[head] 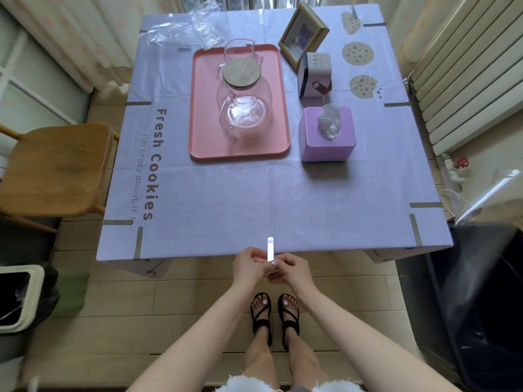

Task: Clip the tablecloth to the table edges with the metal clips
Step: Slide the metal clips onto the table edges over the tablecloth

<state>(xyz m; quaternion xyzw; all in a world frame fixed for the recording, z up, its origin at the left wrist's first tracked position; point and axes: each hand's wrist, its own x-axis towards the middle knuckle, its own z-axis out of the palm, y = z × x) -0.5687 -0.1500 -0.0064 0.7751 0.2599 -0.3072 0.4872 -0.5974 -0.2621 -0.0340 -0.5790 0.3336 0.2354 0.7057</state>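
A lilac tablecloth [254,193] printed with "Fresh Cookies" covers the square table. At the middle of the near edge a shiny metal clip [270,248] lies with its top strip flat on the cloth. My left hand [249,265] and my right hand [293,268] meet just below that edge, and both pinch the clip's lower end. Other metal clips sit on the edges: near left corner [138,242], near right corner [415,230], left side [138,103], right side [396,104] and far edge [261,16].
On the cloth stand a pink tray [198,114] with glass jugs [243,108], a purple tissue box [327,134], a small white box [314,75] and a picture frame [304,35]. A wooden chair [53,168] stands left, bins at both near sides, a radiator right.
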